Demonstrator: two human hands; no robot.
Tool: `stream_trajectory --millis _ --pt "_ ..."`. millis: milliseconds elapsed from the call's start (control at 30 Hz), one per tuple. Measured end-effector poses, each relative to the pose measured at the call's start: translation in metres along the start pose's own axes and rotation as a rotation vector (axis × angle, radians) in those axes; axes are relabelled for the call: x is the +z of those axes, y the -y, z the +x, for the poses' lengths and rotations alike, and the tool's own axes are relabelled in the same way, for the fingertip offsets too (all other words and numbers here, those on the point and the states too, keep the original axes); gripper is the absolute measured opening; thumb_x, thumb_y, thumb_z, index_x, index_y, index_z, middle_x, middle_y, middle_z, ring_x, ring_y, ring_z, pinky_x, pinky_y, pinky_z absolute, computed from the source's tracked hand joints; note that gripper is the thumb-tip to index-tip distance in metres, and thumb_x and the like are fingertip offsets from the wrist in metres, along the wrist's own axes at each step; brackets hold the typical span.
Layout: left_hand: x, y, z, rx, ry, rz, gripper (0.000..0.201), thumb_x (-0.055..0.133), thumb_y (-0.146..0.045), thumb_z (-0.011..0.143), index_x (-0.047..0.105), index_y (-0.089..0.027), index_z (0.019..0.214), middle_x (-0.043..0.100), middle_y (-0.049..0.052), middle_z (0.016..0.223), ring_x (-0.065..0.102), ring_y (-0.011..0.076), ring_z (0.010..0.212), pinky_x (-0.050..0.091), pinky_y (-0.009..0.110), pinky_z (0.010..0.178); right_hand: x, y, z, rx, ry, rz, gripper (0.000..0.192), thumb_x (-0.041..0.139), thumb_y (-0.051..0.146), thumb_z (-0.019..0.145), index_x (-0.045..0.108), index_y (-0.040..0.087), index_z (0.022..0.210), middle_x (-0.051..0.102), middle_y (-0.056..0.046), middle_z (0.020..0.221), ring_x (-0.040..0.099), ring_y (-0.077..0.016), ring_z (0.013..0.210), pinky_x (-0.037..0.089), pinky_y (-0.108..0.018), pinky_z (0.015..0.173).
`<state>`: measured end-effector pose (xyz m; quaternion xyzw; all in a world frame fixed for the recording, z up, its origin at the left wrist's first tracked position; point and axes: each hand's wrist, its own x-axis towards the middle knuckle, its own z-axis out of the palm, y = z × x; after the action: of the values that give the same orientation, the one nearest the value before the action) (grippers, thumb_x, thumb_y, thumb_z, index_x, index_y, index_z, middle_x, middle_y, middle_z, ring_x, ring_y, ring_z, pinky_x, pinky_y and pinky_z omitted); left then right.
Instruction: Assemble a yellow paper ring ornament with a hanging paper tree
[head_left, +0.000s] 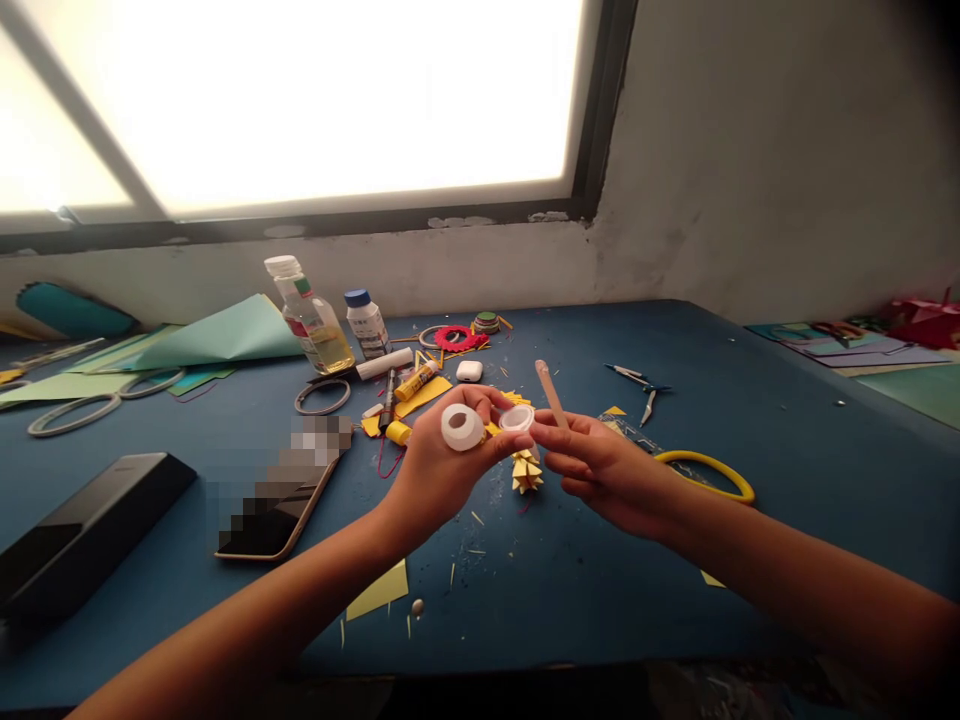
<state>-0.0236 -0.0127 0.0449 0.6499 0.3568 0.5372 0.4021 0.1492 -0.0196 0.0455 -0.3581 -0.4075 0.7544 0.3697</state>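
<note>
Left hand (pixel 435 465): fingers closed round a white tape roll (pixel 462 427), raised over the blue counter (pixel 750 500).
Small white lid (pixel 517 418): pinched between the fingertips of both hands, just right of the roll.
Right hand (pixel 592 460): also grips a wooden stick (pixel 551 393), upright.
Yellow paper piece (pixel 526 470): folded already, lying below the hands.
Progress: midway by the look; scraps lie about.

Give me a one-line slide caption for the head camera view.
Left hand holding a white tape roll meets right hand gripping a wooden stick above a cluttered blue table.
</note>
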Motion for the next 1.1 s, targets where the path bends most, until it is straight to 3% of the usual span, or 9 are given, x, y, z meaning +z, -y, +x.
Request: stream_trajectory --millis 133,300,533,700,833,900,1100 --pt "-0.003 0.006 -0.002 -0.077 0.077 0.163 0.031 0.076 -0.030 0.069 0.048 -0.017 0.071 0.050 -0.006 0.064 0.042 0.0065 0.056 0.036 0.018 0.051 -0.002 0.001 0.001 -0.038 -0.064 -0.071 0.034 0.078 0.040 0.066 0.059 0.020 0.085 0.032 0.010 0.053 0.016 -0.0021 0.045 0.011 -0.017 0.039" --pt "-0.005 0.007 -0.006 -0.116 0.159 0.438 0.034 0.072 -0.045 0.070 0.055 -0.017 0.078 0.052 -0.005 0.061 0.041 0.0077 0.053 0.031 0.019 0.049 -0.009 0.005 0.003 -0.105 -0.129 -0.239 0.040 0.081 0.039 0.060 0.061 0.021 0.089 0.055 0.004 0.073 0.033 -0.0018 0.049 0.018 -0.017 0.040" --pt "-0.005 0.006 -0.006 -0.120 0.243 0.724 0.034 0.061 -0.050 0.077 0.061 -0.016 0.082 0.056 -0.002 0.062 0.044 0.0101 0.054 0.029 0.022 0.052 -0.016 0.009 0.002 -0.319 -0.114 -0.643 0.037 0.077 0.038 0.065 0.069 0.023 0.097 0.068 -0.002 0.091 0.059 -0.0124 0.068 0.044 -0.025 0.059" --pt "-0.007 0.002 -0.003 -0.297 0.408 0.643 0.035 0.060 -0.052 0.075 0.065 -0.017 0.080 0.059 -0.001 0.066 0.047 0.0118 0.057 0.029 0.023 0.050 -0.023 0.005 0.005 -0.474 -0.052 -0.842 0.037 0.074 0.038 0.069 0.071 0.024 0.104 0.072 -0.003 0.097 0.064 -0.0222 0.090 0.048 -0.032 0.078" --pt "-0.009 -0.001 0.001 -0.607 0.607 0.354 0.035 0.064 -0.049 0.071 0.063 -0.016 0.084 0.049 -0.004 0.058 0.041 0.0089 0.049 0.031 0.021 0.045 -0.028 0.002 0.008 -0.424 -0.006 -0.867 0.033 0.072 0.034 0.072 0.072 0.024 0.103 0.073 -0.003 0.093 0.066 -0.0219 0.086 0.049 -0.031 0.074" --pt "-0.010 -0.001 0.002 -0.694 0.642 0.262 0.036 0.065 -0.048 0.070 0.062 -0.016 0.084 0.045 -0.005 0.056 0.038 0.0079 0.046 0.030 0.021 0.043 -0.029 0.002 0.009 -0.421 0.002 -0.864 0.032 0.072 0.033 0.071 0.073 0.023 0.101 0.073 -0.003 0.090 0.066 -0.0207 0.083 0.049 -0.030 0.071" --pt "-0.007 0.001 -0.003 -0.480 0.517 0.421 0.030 0.063 -0.043 0.072 0.065 -0.014 0.081 0.053 -0.002 0.062 0.045 0.0101 0.054 0.032 0.021 0.047 -0.030 0.004 0.009 -0.321 -0.018 -0.878 0.038 0.075 0.043 0.067 0.073 0.020 0.096 0.069 -0.001 0.070 0.058 -0.0148 0.060 0.042 -0.026 0.054"
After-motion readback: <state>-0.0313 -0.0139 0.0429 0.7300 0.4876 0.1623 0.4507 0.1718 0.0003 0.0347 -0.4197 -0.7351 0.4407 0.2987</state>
